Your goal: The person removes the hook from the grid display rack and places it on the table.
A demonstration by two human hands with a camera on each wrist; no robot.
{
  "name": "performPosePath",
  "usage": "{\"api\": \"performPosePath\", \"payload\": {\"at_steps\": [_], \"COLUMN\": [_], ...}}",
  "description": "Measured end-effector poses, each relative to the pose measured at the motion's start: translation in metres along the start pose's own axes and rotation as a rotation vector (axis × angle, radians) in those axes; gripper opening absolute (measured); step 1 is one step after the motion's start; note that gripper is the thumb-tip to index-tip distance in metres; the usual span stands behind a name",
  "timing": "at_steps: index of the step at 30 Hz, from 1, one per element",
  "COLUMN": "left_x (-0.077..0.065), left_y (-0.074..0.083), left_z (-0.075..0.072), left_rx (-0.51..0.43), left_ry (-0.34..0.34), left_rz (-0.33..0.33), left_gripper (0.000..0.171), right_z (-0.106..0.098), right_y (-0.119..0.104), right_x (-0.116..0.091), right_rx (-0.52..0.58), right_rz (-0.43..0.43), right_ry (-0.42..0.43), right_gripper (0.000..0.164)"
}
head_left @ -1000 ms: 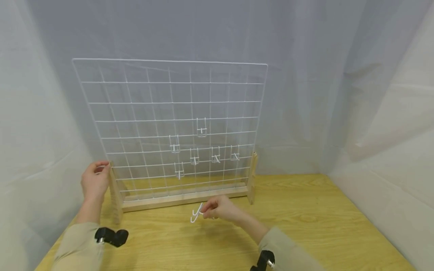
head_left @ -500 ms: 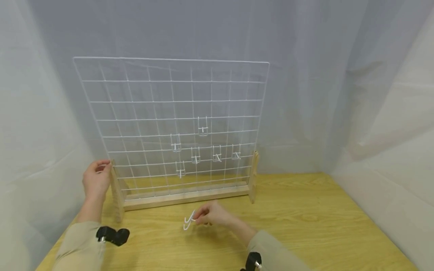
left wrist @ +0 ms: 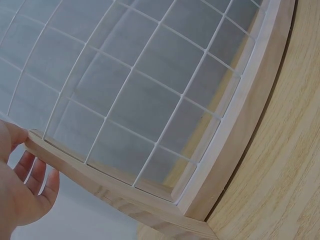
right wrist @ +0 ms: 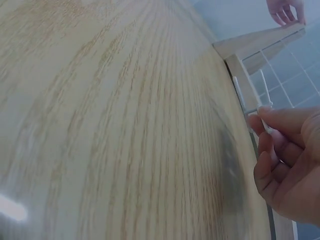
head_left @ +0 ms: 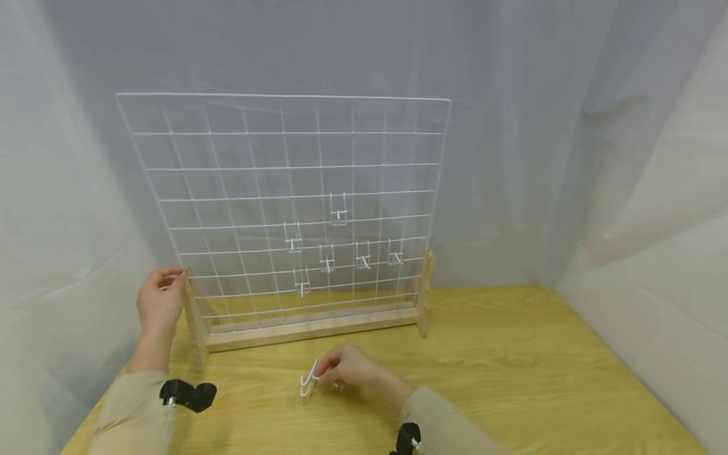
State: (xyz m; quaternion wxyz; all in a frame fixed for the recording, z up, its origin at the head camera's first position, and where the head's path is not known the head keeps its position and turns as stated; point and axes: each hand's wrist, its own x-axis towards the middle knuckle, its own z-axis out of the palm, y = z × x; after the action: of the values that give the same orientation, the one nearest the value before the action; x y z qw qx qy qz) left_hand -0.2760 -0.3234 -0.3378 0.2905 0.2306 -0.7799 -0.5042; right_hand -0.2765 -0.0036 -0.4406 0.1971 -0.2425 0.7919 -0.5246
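A white wire grid point(head_left: 267, 183) stands upright in a pale wooden stand point(head_left: 318, 327) on the table. At its left end, my left hand point(head_left: 159, 300) pinches the top of the wooden side post point(left wrist: 100, 182) between thumb and finger. Low over the table in front of the stand, my right hand point(head_left: 349, 366) holds a white wire hook point(head_left: 309, 379) between thumb and fingertips, its bent prongs pointing left. The right wrist view shows the same hook point(right wrist: 265, 90) partly covered by the fingers. Several similar hooks hang on the grid, among them a top one point(head_left: 339, 215).
The yellow wood-grain table point(head_left: 512, 366) reaches out to the right. A pale curtain point(head_left: 512, 158) hangs behind the grid, and white sheeting point(head_left: 648, 240) closes off both sides. Each forearm carries a black wrist mount point(head_left: 188, 396).
My right hand has moved left and slightly toward me, carrying the wire hook lower in the head view. The left hand stays on the post.
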Motion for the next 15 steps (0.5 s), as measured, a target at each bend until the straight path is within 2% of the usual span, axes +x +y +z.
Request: {"api": "performPosePath", "payload": {"at_steps": [8,15], "left_x": [0.000,0.001], "left_y": [0.001,-0.001], "left_z": [-0.001,-0.001], "left_rx": [-0.004,-0.001], "left_ry": [-0.006,-0.019], "left_rz": [-0.007,-0.007], "left_gripper": [0.020,0.024], "right_z": [0.007,0.017], "right_y": [0.000,0.004], "right_x": [0.004,0.007], "right_rx": [-0.063,-0.059], "right_rz": [-0.012,-0.011], "right_ry": [-0.016,-0.051], "right_gripper": [0.010,0.009]}}
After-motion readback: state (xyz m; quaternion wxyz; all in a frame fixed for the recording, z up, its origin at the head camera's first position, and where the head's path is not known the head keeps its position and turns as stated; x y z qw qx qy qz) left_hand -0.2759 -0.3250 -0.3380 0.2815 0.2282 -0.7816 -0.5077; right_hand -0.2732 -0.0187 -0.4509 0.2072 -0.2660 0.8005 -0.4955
